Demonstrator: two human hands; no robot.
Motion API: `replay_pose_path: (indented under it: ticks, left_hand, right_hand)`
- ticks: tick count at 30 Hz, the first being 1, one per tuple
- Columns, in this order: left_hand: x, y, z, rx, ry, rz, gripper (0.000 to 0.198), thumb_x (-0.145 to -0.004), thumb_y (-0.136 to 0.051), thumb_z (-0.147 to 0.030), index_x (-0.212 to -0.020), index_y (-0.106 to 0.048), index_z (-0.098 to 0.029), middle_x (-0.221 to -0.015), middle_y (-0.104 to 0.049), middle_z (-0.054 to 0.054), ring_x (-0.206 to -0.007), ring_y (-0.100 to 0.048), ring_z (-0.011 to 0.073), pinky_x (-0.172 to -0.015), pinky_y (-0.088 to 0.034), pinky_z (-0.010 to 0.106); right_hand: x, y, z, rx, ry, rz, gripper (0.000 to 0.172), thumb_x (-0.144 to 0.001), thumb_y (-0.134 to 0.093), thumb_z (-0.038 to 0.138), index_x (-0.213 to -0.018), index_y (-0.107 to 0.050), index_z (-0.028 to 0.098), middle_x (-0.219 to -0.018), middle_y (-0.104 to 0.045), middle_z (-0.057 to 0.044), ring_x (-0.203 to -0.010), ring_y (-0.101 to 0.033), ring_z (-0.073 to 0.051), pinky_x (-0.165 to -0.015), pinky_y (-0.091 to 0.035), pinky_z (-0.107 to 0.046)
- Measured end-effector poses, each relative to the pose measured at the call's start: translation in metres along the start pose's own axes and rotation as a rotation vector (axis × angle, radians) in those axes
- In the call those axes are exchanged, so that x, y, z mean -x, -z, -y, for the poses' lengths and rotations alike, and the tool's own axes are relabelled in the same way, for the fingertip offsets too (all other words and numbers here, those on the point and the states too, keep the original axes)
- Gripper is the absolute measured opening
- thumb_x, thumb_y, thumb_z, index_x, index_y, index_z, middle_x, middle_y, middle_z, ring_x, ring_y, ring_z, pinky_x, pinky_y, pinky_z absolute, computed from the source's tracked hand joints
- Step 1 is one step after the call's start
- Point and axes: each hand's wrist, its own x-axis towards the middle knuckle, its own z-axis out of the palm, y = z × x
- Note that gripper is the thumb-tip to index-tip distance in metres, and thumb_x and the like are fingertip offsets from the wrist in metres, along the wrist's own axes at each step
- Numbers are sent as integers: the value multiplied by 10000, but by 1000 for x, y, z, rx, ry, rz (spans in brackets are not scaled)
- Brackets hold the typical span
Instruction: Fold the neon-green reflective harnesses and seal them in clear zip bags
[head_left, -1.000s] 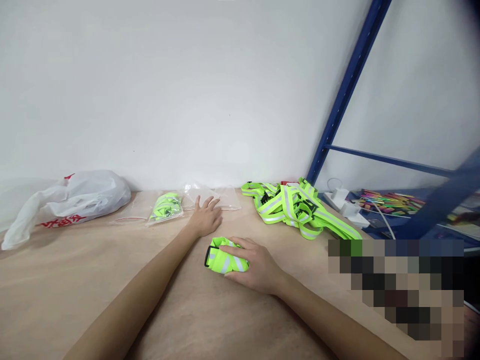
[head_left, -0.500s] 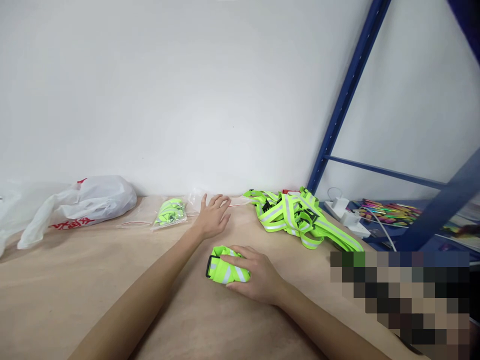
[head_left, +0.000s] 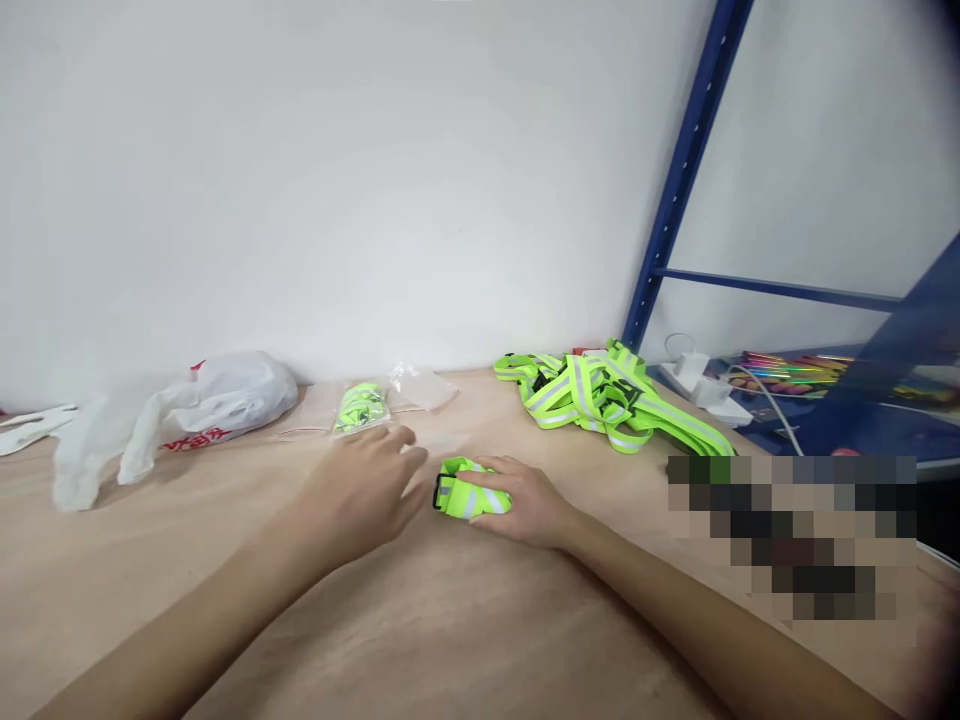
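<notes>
My right hand (head_left: 529,503) lies on the wooden table (head_left: 465,620) with its fingers closed over a folded neon-green reflective strap bundle (head_left: 466,497). Just left of the bundle, my left hand (head_left: 367,490) has bent fingers pinching what looks like a thin clear plastic bag (head_left: 442,445); the film is faint and hard to make out. Behind the left hand lies a bagged green bundle (head_left: 360,406) among more clear bags (head_left: 424,385) by the wall.
A heap of loose neon-green reflective straps (head_left: 600,395) lies at the back right. A white plastic bag with red print (head_left: 202,405) sits at the back left. A blue shelf frame (head_left: 675,180) with chargers and coloured pens (head_left: 787,370) stands to the right.
My left hand has drawn back from the clear bags at the wall to just beside the folded bundle. My right hand has stayed on the bundle. The view has shifted a little.
</notes>
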Motion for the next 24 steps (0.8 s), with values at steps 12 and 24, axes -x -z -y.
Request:
replay_pose_path:
  ticks: [12, 24]
  left_hand:
    - [-35, -75, 37, 272, -145, 194, 1162, -579, -824, -589, -1537, -249, -269, -1589, -336, 154, -1482, -235, 422, -1170, -210, 619]
    - [-60, -95, 19, 397, -236, 187, 1046, -622, -783, -645, -1501, -332, -301, -1441, -524, 125, -1354, -453, 389, -1177, -118, 652]
  right_hand:
    - [7, 54, -42, -127, -216, 117, 581, -741, -789, 445, -1296, -673, 319, -1362, -640, -51, -1269, -583, -325, -1095, -435, -479]
    - [5, 47, -47, -61, -209, 86, 581, -728, -790, 412, -1289, -680, 309, -1408, -590, -78, -1256, -583, -319, -1086, -433, -461]
